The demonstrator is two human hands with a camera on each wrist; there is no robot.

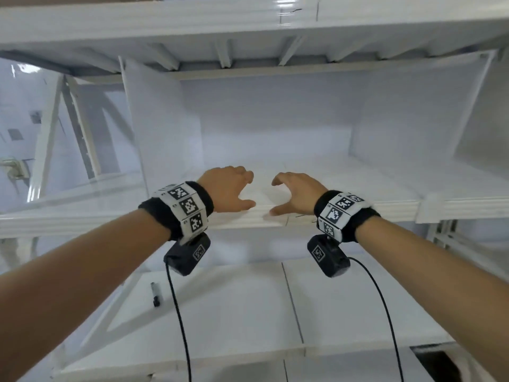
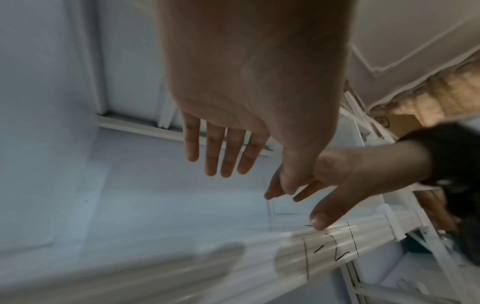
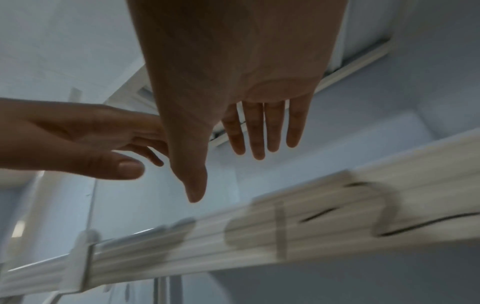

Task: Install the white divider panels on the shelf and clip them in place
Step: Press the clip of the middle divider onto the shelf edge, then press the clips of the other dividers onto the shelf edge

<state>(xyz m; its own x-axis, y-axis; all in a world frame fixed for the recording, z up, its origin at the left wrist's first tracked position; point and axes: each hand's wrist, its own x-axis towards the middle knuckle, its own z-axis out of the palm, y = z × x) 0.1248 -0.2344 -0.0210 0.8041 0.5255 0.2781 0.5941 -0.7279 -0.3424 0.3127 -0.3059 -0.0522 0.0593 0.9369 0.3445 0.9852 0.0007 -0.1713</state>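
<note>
Both hands hover just above the front edge of the middle shelf (image 1: 358, 186), close together, palms down. My left hand (image 1: 242, 188) has straight, spread fingers (image 2: 221, 156) and holds nothing. My right hand (image 1: 278, 194) is likewise spread with straight fingers (image 3: 259, 139) and is empty. A white divider panel (image 1: 157, 119) stands upright at the left of the bay and another white panel (image 1: 407, 125) at the right. The shelf's front lip (image 2: 335, 246) carries black pen marks below the hands. A white clip (image 3: 78, 261) sits on the lip at the left, and another clip (image 1: 429, 210) at the right.
An upper shelf (image 1: 192, 23) with ribs closes the bay from above. The lower shelf (image 1: 344, 299) has a black marker (image 1: 155, 293) lying on it. White diagonal frame braces (image 1: 71, 119) stand at the left. Camera cables (image 1: 179, 326) hang from both wrists.
</note>
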